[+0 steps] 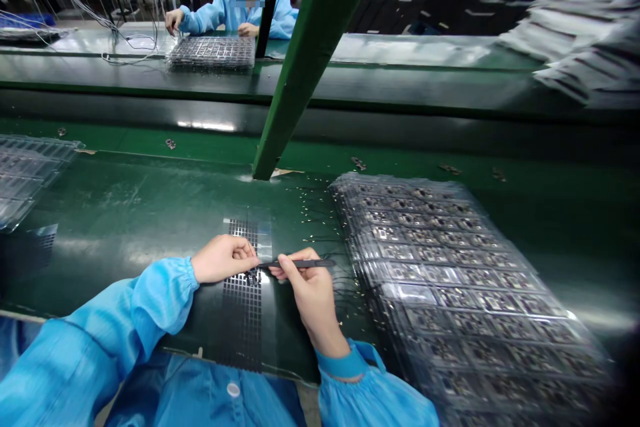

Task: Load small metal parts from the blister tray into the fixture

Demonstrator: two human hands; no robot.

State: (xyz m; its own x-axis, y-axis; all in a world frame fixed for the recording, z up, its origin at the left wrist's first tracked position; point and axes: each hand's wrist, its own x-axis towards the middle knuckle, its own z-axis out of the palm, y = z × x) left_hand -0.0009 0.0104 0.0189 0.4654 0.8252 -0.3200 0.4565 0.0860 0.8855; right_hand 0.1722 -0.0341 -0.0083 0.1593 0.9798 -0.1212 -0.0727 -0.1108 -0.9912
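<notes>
My right hand (pixel 310 293) is closed around a pair of black tweezers (pixel 305 263), held almost level with the tips pointing left. Close to those tips, my left hand (pixel 225 259) has thumb and fingers pinched together. A small dark part (pixel 253 276) shows just under the left fingertips; its details are too small to make out. Beneath both hands lies a clear sheet with rows of small black squares (pixel 243 320), flat on the green tabletop (pixel 165 213). Thin dark wires with bright ends (pixel 320 220) spread over the table to the right of the sheet.
Stacked clear plastic trays of small circuit boards (pixel 450 267) stand on the right. Another clear tray (pixel 30 173) and a second black sheet (pixel 30 250) lie at left. A green post (pixel 310 67) slants up ahead. Across the line sits a co-worker (pixel 225 10) behind stacked trays (pixel 213 52).
</notes>
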